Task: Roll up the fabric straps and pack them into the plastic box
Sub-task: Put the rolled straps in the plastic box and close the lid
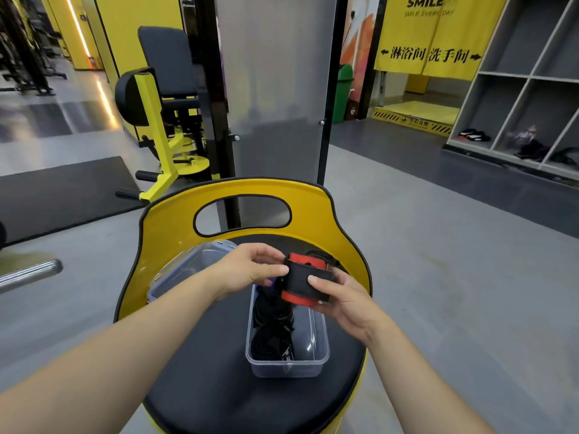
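**Red-and-black strap held over the box**

Red-edged, the rolled strap [305,281] sits above the clear box's [319,339] far end, pinched between both hands: left hand [247,269] at its left side, right hand [340,297] underneath, thumb on top. Black straps [272,324] lie inside; a lid [188,264] rests left.

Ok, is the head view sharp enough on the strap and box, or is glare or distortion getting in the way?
Head view: the red-and-black strap and the clear box are sharp and evenly lit; glare streaks only on the far floor at left; wide-angle bending shows at the edges, on the shelves.
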